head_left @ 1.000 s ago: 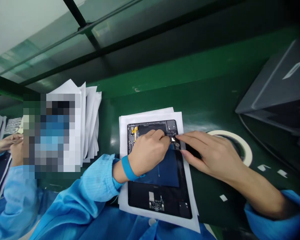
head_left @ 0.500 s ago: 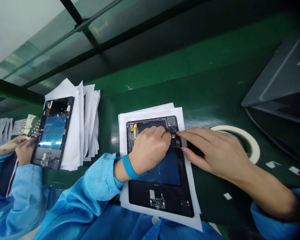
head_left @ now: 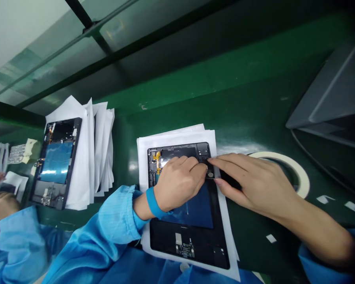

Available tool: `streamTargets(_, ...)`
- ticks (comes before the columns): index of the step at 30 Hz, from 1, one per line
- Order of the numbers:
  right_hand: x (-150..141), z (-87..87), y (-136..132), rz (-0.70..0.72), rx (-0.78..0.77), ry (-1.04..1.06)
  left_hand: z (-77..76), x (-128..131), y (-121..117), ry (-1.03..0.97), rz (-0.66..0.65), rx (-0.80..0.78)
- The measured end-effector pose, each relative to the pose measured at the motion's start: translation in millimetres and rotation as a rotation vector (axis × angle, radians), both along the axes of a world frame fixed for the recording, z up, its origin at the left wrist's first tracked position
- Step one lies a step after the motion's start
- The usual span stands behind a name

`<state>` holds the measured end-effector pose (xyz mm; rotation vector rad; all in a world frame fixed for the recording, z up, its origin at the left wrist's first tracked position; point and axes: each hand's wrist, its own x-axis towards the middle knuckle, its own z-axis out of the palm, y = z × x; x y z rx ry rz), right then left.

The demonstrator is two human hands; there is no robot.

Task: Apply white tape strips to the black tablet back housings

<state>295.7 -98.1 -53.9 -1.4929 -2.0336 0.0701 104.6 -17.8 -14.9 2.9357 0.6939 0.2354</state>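
Co-worker's side: a co-worker's hand (head_left: 2,205) lies by the left edge, a second one above it cut off by the border; what they hold is hard to make out.
Leaning tablet: an opened tablet (head_left: 57,161) tilts against a stack of white sleeves (head_left: 102,154); whatever the sleeves contain is mostly covered.
Left hand: the person's left hand (head_left: 180,181), wearing a blue wristband (head_left: 154,203), is curled almost into a fist over the upper half of the central tablet (head_left: 192,213). Its fingertips are turned away, so I cannot tell what, if anything, they grip.
Central tablet: it lies opened on white sheets (head_left: 142,161), directly before the person. A yellow-orange flex strip (head_left: 157,161) and a small circuit board (head_left: 185,248) show; the hand and wrist hide part of the blue panel (head_left: 199,203).
Right hand: the right hand (head_left: 251,181) has thumb and forefinger spread at the tablet's upper right edge, with no grip visible. A thin line by the thumb is too fine to identify.
Tape roll: a cream roll (head_left: 304,183) lies behind the right hand, which covers part of it.
Far right: pale scraps (head_left: 271,238) dot the green bench (head_left: 248,126); a grey box (head_left: 334,94) is cut off by the border.
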Motion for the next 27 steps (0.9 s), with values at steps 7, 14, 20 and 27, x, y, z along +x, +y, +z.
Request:
streamTargets(7,3,1.0,1,0.031,0.006,0.004,-6.4,-1,0,-0.104,-0.005,-0.045)
streamTargets(14,-1,4.4,1,0.056,-0.015,-0.11,-9.0,-1,0,-0.041,-0.016,-0.091)
streamTargets(20,-3,8.6,3,0.052,0.01,-0.178,-9.4,-3,3,-0.047,-0.004,-0.108)
streamTargets(27,-3,7.8,2,0.082,0.059,-0.184,-9.3,-5,11,-0.088,0.078,-0.137)
